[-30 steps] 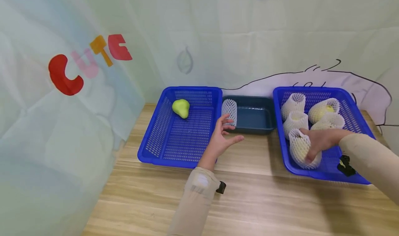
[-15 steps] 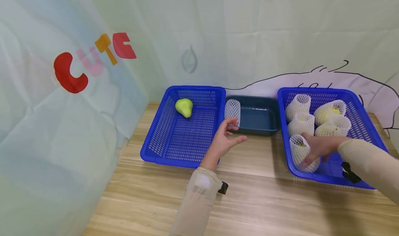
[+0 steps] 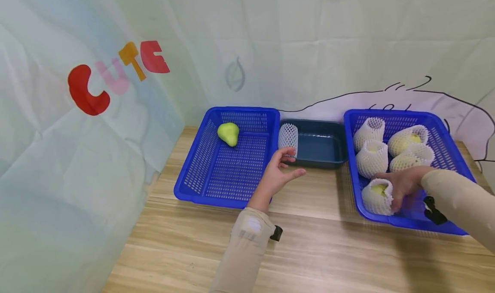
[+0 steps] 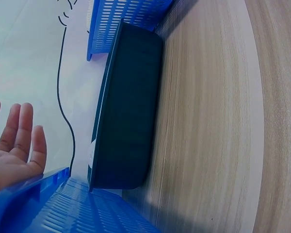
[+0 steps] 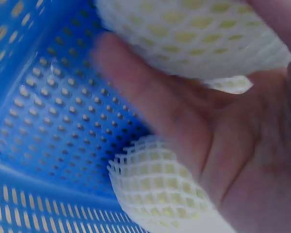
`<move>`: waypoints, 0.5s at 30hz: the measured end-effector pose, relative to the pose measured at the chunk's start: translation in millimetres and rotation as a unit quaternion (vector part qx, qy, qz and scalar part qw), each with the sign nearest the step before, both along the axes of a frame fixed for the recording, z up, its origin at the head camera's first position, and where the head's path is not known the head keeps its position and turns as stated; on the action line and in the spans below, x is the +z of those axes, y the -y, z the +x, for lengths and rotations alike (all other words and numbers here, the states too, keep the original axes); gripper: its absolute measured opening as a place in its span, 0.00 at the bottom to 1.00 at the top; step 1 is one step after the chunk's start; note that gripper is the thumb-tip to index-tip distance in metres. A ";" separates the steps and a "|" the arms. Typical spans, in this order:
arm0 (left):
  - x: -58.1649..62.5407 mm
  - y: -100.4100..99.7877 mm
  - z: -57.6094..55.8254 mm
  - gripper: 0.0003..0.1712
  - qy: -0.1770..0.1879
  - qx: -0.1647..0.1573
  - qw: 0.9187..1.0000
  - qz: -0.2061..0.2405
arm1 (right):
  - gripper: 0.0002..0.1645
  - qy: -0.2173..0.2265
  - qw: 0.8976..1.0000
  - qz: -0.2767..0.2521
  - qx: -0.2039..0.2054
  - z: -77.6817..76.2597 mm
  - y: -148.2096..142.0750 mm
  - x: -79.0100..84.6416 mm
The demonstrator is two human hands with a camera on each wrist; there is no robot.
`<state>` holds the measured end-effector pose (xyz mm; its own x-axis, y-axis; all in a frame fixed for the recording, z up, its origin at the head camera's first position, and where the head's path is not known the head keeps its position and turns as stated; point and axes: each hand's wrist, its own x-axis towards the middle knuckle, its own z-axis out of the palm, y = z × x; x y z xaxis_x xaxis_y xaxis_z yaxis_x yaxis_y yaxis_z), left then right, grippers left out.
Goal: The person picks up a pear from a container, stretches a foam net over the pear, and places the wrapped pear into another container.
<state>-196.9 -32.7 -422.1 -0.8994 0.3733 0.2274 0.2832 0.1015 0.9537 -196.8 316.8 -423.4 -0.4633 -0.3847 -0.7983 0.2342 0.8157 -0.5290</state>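
In the head view, a pear in a white foam net [image 3: 377, 196] stands near the front of the right blue basket [image 3: 363, 211], its yellow-green end showing. My right hand [image 3: 407, 185] is down in that basket, close against this pear's right side, fingers mostly hidden. In the right wrist view the thumb [image 5: 140, 87] lies fairly straight between two netted pears [image 5: 160, 187]. I cannot tell whether the hand grips either one. Over the left basket's right rim my left hand [image 3: 275, 172] hangs with fingers loosely bent and thumb apart, holding nothing. Several more netted pears [image 3: 372, 160] sit behind the right hand.
A bare green pear [image 3: 228, 134] lies at the back of the left blue basket [image 3: 232, 205]. Between the baskets stands a dark green tray [image 3: 321, 144] with an empty white foam net [image 3: 288, 139] at its left end. A printed curtain [image 3: 270, 61] hangs behind the wooden table [image 3: 309, 250].
The front pear has tipped more upright, showing its end. My right thumb has moved off the pear's near face to its right side. The left hand keeps its pose.
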 end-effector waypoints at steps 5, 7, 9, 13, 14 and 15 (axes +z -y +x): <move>-1.5 -1.4 -1.6 0.33 -0.002 -0.002 1.000 0.001 | 0.55 -0.027 0.999 -0.030 0.009 -3.2 -0.1 -3.9; -1.9 -1.8 -2.0 0.32 -0.002 -0.003 1.000 0.001 | 0.59 -0.034 0.999 -0.010 0.016 -2.7 -0.6 -0.1; -1.9 -2.3 -2.3 0.32 -0.001 -0.003 1.000 0.002 | 0.61 -0.040 0.999 0.018 0.022 -2.0 0.0 8.2; -1.2 -2.4 -2.3 0.32 -0.001 -0.002 1.000 -0.001 | 0.61 -0.071 0.996 0.048 0.036 -4.4 5.0 40.2; -1.1 -2.3 -2.3 0.32 -0.001 -0.001 1.000 -0.001 | 0.60 -0.089 0.995 0.041 0.034 -5.8 7.1 50.7; -0.9 -2.1 -2.2 0.31 -0.002 0.001 1.000 -0.002 | 0.59 -0.119 0.992 0.022 0.031 -6.3 9.3 60.8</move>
<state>-199.0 -30.6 -423.0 -0.8991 0.3730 0.2292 0.2865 0.1055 0.9523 -203.1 307.5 -362.6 -0.6176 -0.3859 -0.6853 0.0547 0.8481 -0.5270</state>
